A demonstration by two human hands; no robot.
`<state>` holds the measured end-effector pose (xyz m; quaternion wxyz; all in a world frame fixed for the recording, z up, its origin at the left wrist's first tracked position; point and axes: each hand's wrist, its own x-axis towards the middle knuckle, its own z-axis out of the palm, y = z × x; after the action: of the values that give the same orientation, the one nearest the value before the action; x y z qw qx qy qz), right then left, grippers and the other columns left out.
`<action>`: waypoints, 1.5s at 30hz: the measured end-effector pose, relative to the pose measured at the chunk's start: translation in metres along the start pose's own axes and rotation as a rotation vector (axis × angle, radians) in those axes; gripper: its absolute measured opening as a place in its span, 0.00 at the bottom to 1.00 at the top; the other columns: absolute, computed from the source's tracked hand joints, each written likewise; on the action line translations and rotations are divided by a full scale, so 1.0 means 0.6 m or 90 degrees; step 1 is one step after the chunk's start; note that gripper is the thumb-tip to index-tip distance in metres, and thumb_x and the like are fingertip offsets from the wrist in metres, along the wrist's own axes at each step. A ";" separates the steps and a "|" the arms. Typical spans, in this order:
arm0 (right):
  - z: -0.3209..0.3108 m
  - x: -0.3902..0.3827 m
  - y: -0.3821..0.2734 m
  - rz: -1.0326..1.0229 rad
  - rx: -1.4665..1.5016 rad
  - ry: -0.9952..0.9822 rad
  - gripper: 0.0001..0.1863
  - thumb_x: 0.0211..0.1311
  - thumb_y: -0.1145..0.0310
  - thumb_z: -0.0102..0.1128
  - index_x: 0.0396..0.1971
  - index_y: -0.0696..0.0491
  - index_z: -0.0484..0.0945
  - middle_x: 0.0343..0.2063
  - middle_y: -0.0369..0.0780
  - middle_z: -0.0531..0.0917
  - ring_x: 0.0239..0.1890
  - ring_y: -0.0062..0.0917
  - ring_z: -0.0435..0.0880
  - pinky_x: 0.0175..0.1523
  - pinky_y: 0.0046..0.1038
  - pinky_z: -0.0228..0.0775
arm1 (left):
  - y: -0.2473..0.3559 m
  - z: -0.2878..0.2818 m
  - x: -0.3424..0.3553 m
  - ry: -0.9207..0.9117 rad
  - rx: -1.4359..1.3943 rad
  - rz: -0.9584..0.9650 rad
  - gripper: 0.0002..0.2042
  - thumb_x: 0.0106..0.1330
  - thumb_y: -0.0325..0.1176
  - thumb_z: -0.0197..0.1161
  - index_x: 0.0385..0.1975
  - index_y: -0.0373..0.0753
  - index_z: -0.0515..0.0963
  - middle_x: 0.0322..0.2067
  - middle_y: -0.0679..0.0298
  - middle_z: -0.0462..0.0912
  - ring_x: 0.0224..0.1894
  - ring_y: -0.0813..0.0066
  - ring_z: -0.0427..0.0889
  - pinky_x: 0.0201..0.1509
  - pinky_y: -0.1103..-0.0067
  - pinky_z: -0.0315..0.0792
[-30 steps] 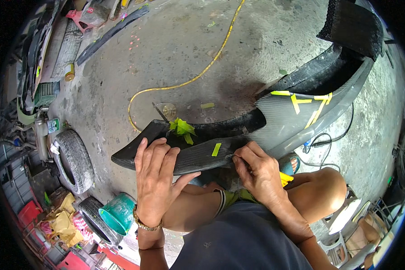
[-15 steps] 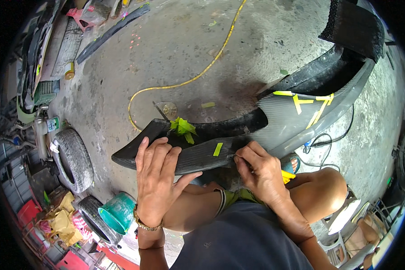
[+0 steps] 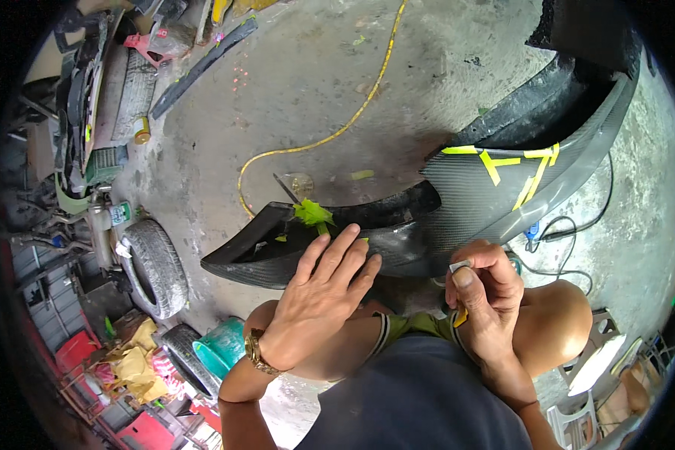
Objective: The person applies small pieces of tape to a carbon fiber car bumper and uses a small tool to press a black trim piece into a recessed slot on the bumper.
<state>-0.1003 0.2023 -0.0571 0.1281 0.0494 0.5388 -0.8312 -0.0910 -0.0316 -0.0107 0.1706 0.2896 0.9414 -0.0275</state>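
My left hand (image 3: 319, 300) lies with spread fingers on the lower band of a long curved black carbon-weave panel (image 3: 472, 195). Crumpled green tape (image 3: 311, 211) sits in its hollow above those fingers. My right hand (image 3: 487, 307), just below the panel, pinches a small silvery flat piece (image 3: 459, 265), perhaps a blade, between thumb and finger; a yellow object (image 3: 461, 317) shows under the thumb, partly hidden. Yellow tape strips (image 3: 495, 169) mark the panel's wider right part.
A yellow hose (image 3: 324, 139) winds over the concrete floor (image 3: 390, 97). Tyres (image 3: 154, 274) and a teal bucket (image 3: 214, 345) stand at left beside piled parts. A black cable (image 3: 589, 225) loops at right; a white plastic chair (image 3: 570, 420) is at lower right.
My left hand has slid rightward along the panel, its fingers spread. My right hand has pulled away from the panel, down and right, and turned, showing the small flat piece.
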 end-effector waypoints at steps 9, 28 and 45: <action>-0.032 -0.003 -0.013 0.003 0.013 0.011 0.04 0.77 0.74 0.58 0.44 0.57 0.74 0.35 0.39 0.78 0.25 0.17 0.76 0.31 0.19 0.69 | 0.066 0.012 -0.037 -0.098 -0.140 0.117 0.21 0.59 0.36 0.68 0.54 0.51 0.84 0.55 0.65 0.78 0.66 0.63 0.74 0.61 0.64 0.66; -0.031 0.011 0.020 0.192 -0.231 -0.403 0.08 0.74 0.68 0.61 0.45 0.54 0.75 0.32 0.48 0.84 0.34 0.48 0.87 0.39 0.45 0.77 | 0.115 -0.007 -0.047 0.122 -0.431 -0.414 0.17 0.49 0.31 0.83 0.38 0.39 0.87 0.34 0.64 0.88 0.39 0.64 0.86 0.48 0.71 0.75; -0.033 0.022 0.009 0.200 -0.204 -0.531 0.04 0.75 0.70 0.59 0.43 0.54 0.76 0.25 0.44 0.85 0.29 0.42 0.88 0.34 0.39 0.77 | 0.167 0.004 -0.121 0.458 -0.648 -0.750 0.17 0.78 0.34 0.63 0.23 0.36 0.75 0.20 0.66 0.76 0.24 0.79 0.73 0.29 0.79 0.65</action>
<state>-0.1128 0.2159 -0.0731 0.4636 -0.2284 0.5488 -0.6570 0.0214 0.0124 0.0161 -0.0715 -0.3673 0.8328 0.4080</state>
